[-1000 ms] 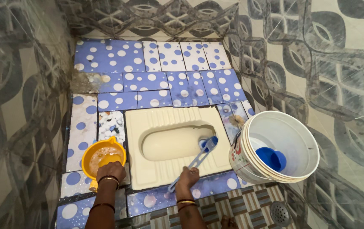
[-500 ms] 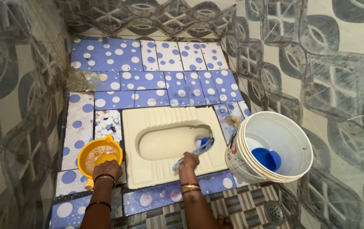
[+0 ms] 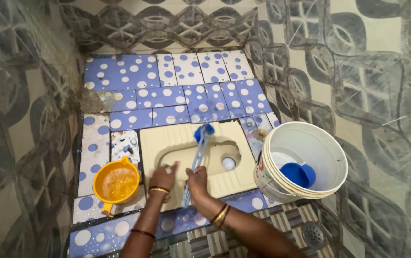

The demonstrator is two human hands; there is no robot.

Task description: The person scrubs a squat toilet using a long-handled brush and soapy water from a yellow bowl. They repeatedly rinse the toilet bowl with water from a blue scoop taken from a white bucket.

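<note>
My right hand grips the grey-blue handle of a long toilet brush; its blue head rests on the far rim of the cream squat toilet pan. My left hand lies on the pan's near left side, fingers bent, seeming to pinch something small and pale that I cannot make out. An orange mug of foamy liquid stands on the dotted tiles to the left, apart from both hands.
A white bucket with some water and a blue scoop inside stands right of the pan. Blue-and-white dotted tiles surround the pan. Patterned walls close in on three sides. A floor drain sits at lower right.
My left hand left the orange mug and moved right onto the pan. My right hand swung the brush head from the pan's drain hole up to its far rim.
</note>
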